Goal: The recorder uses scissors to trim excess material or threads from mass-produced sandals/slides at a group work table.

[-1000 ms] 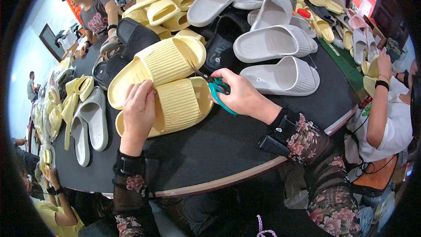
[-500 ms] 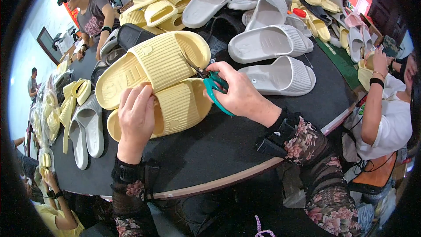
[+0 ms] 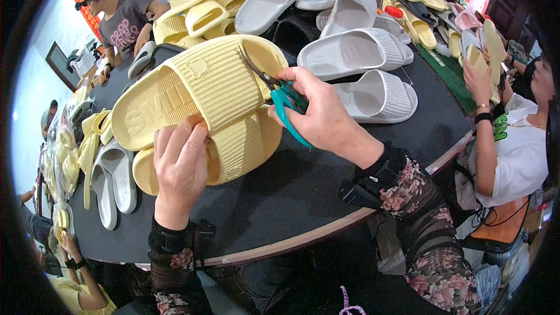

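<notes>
My left hand (image 3: 179,166) grips the near edge of a pale yellow slide sandal (image 3: 192,87), holding it tilted above a second yellow sandal (image 3: 239,149) that lies on the black table (image 3: 280,198). Teal-handled scissors (image 3: 280,96) sit in my right hand (image 3: 321,114), their short blades against the sandal's strap edge near its toe opening.
Grey-white sandals (image 3: 356,52) lie just right of my hands, with more piled at the back among yellow ones (image 3: 198,11). Another pair of grey sandals (image 3: 114,178) sits at the left edge. One person (image 3: 513,134) works at the right, another (image 3: 122,17) at the far left.
The view has closed in on the sandals. My left hand has lifted the upper yellow sandal higher, and the scissors have moved up to its strap edge.
</notes>
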Action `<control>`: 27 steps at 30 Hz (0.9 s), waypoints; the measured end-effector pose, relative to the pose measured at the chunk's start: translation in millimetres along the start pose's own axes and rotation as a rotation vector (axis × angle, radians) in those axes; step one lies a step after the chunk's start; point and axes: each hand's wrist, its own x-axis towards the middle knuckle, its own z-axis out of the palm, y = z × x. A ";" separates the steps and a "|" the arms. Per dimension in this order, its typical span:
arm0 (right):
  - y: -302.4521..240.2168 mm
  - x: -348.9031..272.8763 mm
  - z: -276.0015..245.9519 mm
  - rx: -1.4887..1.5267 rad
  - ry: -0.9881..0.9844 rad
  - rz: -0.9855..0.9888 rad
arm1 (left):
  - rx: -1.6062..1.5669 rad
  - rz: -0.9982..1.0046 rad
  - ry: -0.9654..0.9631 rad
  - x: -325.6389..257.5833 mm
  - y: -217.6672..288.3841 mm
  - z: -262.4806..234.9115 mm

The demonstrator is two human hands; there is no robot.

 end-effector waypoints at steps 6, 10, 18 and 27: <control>-3.4 0.4 -3.3 -0.011 -0.018 0.032 | 0.035 0.021 -0.004 0.5 2.8 -0.9; -0.3 1.1 -4.8 0.027 -0.004 0.019 | 0.050 -0.003 0.000 4.3 3.5 0.2; -4.4 -2.5 -1.7 0.155 -0.065 0.117 | 0.084 -0.183 0.088 -5.3 -11.0 9.2; 1.9 -11.3 11.0 0.067 -0.235 0.112 | 0.194 -0.442 0.158 -23.1 -54.0 2.8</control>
